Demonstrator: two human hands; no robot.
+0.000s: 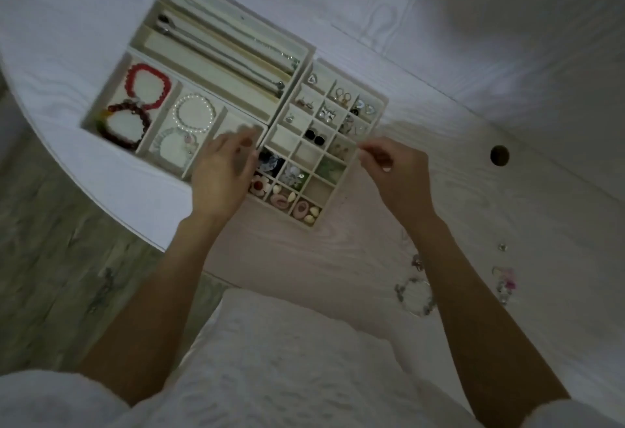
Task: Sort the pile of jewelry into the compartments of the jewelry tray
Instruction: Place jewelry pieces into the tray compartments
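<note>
Over the tray, right hand at 3 o'clock pinches something tiny; left hand hovers, fingers relaxed. Dim light could land it in the wrong cell.

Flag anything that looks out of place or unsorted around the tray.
A beaded bracelet and a few small pieces lie loose on the table, near the right forearm, outside the jewelry tray. Nothing looks spilled or broken; the tray's contents sit inside their compartments.
</note>
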